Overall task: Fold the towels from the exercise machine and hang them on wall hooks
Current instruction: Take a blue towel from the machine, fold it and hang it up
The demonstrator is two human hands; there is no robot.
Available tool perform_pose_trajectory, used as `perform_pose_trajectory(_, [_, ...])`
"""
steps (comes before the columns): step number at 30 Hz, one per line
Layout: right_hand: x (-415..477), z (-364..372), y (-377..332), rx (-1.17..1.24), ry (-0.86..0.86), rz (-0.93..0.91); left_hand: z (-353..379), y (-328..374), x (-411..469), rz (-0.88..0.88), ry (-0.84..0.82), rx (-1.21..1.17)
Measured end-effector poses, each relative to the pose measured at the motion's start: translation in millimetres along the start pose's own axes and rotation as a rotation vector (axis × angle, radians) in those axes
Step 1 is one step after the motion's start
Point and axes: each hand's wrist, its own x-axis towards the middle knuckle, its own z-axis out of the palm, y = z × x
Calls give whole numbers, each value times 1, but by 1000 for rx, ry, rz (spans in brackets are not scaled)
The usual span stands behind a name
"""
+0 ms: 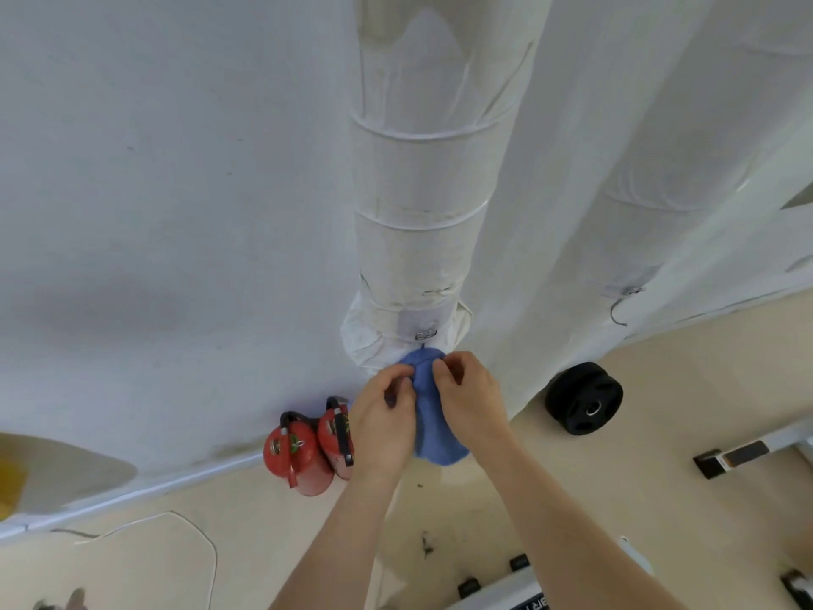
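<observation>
Right under the metal hook [424, 334] was where we had the blue towel [433, 416], bunched into a narrow folded bundle. Its rounded top sat just below the hook, but we honestly couldn't tell if it was caught on it yet. Our left hand [382, 416] and right hand [468, 398] were both curled in on the upper part, pinching the cloth from either side, and the rest dangled straight down from the hook past our wrists.

Handling-wise, it looked like soft, fuzzy terry: light, floppy, nothing to break and not slippery. Our guess was that the only real bother would be the folds sliding apart, so gripping near the top fold, on both sides of the spot meant for the hook, seemed the right place.

The hook itself was a small bit of bent metal on a pale patch at the foot of a round column [413, 213]. The column rose above the hook, wrapped in wrinkly white sheeting with bands around it. To the right of the hook, a bit higher, hung a thinner wire hook [619, 311] with nothing on it. Down and left of the hook stood two glossy red fire extinguishers [308, 451] with black hoses. Down and right of it leaned a matte black weight plate [583, 398], round with cut-outs, on the smooth beige floor [660, 499].
</observation>
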Motion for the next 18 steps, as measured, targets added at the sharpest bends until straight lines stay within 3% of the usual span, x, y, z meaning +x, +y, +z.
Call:
perform_pose_trajectory(3, [0,-2,-1,-45,-64,17,0,5,0,-131,-101,-74])
perform_pose_trajectory(8, [7,-18,-14,-218,-192,-8,-10,11,3,-97,-253,-20])
perform_pose_trajectory(12, [7,-34,-19,-348,-197,-49,-19,17,0,-48,-135,66])
perform_pose_trajectory(18, [-3,-60,-17,-316,-168,-91,-34,27,-16,12,-79,140])
